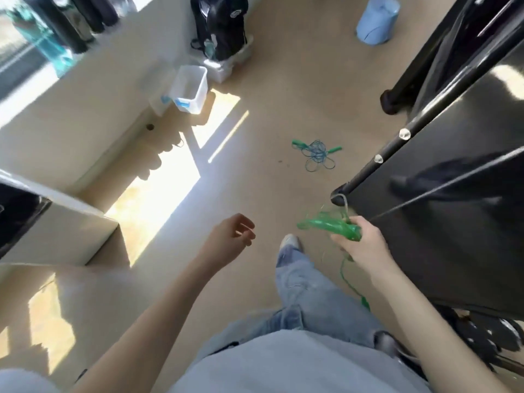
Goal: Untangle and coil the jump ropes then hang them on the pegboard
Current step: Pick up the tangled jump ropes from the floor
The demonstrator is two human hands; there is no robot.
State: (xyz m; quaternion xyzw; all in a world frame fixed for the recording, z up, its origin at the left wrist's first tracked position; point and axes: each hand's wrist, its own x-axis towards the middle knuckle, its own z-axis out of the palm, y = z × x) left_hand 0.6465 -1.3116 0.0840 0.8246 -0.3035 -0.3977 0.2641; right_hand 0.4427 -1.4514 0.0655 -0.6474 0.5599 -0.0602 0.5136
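Gripping the green jump rope (330,226) by its handles at lower right, the right hand (361,245) curls round them; the cord trails limp below. The left hand (231,236) hangs loosely curled, holding nothing. A tangled blue-green rope (317,154) lies on the floor (269,95) mid-frame: probably light and floppy, best lifted by its handles.

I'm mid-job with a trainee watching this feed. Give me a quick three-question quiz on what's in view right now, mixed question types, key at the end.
1. True or false: the right hand grips a green rope.
2. Where is the blue rope?
A. in the white bin
B. on the floor, tangled
C. in the left hand
3. Fill in: the left hand holds ____.

Key: 1 true; 2 B; 3 nothing.
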